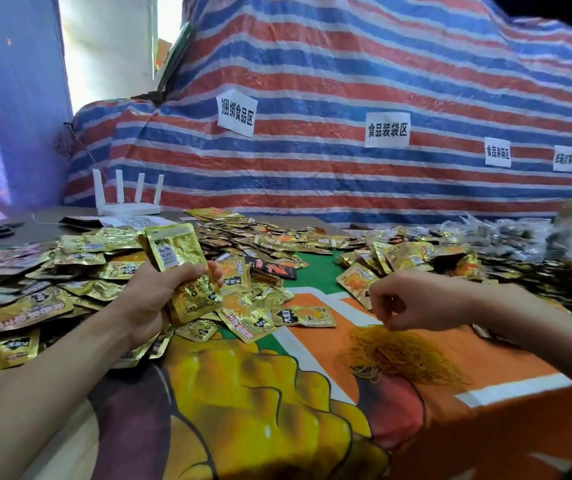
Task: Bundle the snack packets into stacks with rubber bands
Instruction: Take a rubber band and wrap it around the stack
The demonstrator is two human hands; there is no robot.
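My left hand (pixel 154 299) grips a stack of gold snack packets (pixel 180 258), held upright above the table. My right hand (pixel 412 299) hovers just above a heap of yellow rubber bands (pixel 398 355), fingers curled down and pinched at the top of the heap; whether a band is caught between them I cannot tell. Loose gold packets (pixel 246 317) lie scattered between the two hands, and a large pile (pixel 70 271) spreads to the left.
A printed cloth (pixel 277 410) covers the table. More packets (pixel 416 254) and clear bags (pixel 519 233) lie at the right. A white router (pixel 128 199) stands at the back left. A striped tarp (pixel 312 161) with paper labels rises behind.
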